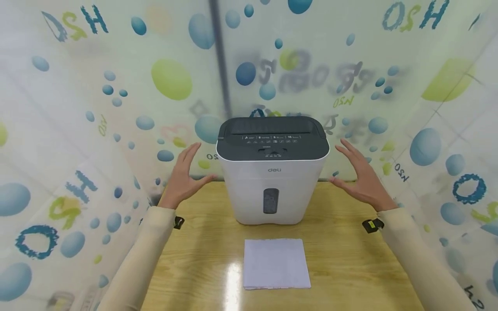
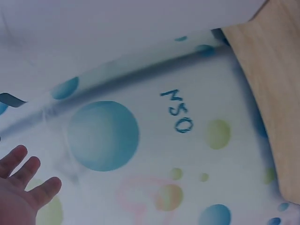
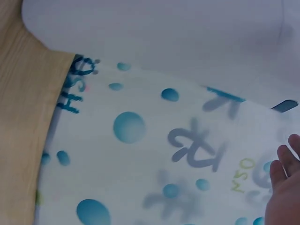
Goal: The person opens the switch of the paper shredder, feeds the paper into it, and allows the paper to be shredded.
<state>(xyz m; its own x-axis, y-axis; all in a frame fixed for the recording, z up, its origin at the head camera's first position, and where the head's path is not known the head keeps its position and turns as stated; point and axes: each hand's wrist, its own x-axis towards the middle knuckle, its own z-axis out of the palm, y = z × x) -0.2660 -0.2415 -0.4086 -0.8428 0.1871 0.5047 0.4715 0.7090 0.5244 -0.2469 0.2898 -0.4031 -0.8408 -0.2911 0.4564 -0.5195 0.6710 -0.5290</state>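
Observation:
A white paper shredder with a dark grey top stands upright on the wooden table, its small dark window facing me. To its left my left hand is held in the air, fingers extended and thumb pointing toward the shredder, apart from it. On the opposite side my right hand is raised in the same way, also apart from the shredder. Neither hand holds anything. In front of the shredder lies a stack of white paper. Both wrist views show the shredder's pale side wall and part of each hand's fingers.
The wooden table ends behind the shredder at a curtain printed with blue and green dots and letters. The curtain also runs along both sides. Each wrist bears a black strap.

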